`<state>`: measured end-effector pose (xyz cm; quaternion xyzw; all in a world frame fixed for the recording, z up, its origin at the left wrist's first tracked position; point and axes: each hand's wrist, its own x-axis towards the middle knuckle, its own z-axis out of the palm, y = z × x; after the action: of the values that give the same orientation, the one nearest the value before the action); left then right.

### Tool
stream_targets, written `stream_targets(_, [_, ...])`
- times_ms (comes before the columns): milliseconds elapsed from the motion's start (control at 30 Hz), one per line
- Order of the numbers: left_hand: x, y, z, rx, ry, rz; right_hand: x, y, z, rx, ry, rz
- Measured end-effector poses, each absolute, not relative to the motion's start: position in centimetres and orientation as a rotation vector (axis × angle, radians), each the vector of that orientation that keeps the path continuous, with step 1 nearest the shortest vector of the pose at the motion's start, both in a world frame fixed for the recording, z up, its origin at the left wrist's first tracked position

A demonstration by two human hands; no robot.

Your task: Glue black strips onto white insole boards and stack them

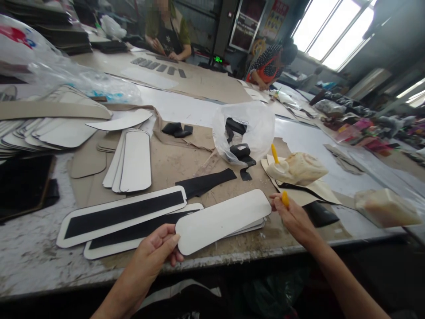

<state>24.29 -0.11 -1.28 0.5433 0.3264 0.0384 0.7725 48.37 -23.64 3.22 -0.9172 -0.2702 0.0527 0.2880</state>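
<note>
Between the thumb and fingers of my left hand is the left end of a long white panel with rounded corners. My right hand is closed around a yellow-handled tool, whose working end is hidden. Its fingertips are close to the panel's right end; whether they touch it I cannot tell. More white panels lie beneath the held one. To the left, two similar panels overlap, the upper white panel bearing a black strip. A black fabric piece lies behind them.
A pale, messy container with another yellow handle stands at right. Behind the panels sits a plastic bag with black strips. White panel stacks occupy the left. One person and another person work across the table.
</note>
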Motion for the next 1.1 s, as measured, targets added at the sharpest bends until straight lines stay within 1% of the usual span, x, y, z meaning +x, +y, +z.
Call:
stream_targets(233, [23.9,0.0,-2.7,1.236,0.698,0.061,49.0,-23.8,2.7,-2.31,-0.757,0.537])
stream_targets(333, [24.3,0.8,-2.1,1.547,0.739,0.021,49.7,-24.7,1.9,-2.304,-0.763,0.596])
stream_targets(467, [27.4,2.8,0.3,2.102,0.755,0.27,50.1,-25.3,1.1,-2.404,-0.741,0.677])
stream_targets(500, [28.7,3.3,0.7,2.218,0.712,0.274,50.3,-25.3,1.1,-2.478,-0.757,0.653])
stream_targets(567, [31.8,4.2,1.2,2.474,0.662,0.175,50.6,-25.3,1.2,-2.642,-0.782,0.465])
stream_targets(633, [34.8,4.7,1.1,2.589,0.656,0.117,51.1,-25.3,1.4,-2.74,-0.789,0.225])
stream_targets(700, [37.1,5.0,0.7,2.644,0.651,0.04,51.5,-25.2,1.6,-2.756,-0.81,0.127])
stream_targets(867, [40.2,5.1,0.0,2.714,0.598,-0.188,51.9,-24.8,1.2,-2.754,-0.855,0.171])
stream_targets(1000, [41.9,4.7,0.7,2.753,0.542,-0.346,52.0,-24.7,0.4,-2.75,-0.873,0.213])
stream_targets(1100, [42.7,3.9,1.3,2.793,0.455,-0.399,52.0,-24.9,0.3,-2.732,-0.883,0.199])
